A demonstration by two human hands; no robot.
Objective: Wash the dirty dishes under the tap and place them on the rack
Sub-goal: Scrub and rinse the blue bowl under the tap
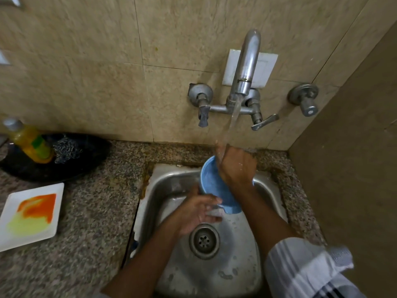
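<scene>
A blue bowl (211,186) is held tilted over the steel sink (240,261), under the running stream from the tap (247,67). My right hand (237,163) grips the bowl's far rim from above, and the water falls on that hand's back. My left hand (198,211) lies against the bowl's lower side with fingers spread and fairly straight. A white square plate (12,239) smeared with orange and yellow sauce lies on the counter at the left. No rack is in view.
A black round tray (90,155) at the back left carries a yellow soap bottle (32,143) and a steel scrubber (66,149). Granite counter (96,222) surrounds the sink. A brown wall (354,168) closes the right side. The drain (204,240) sits mid-sink.
</scene>
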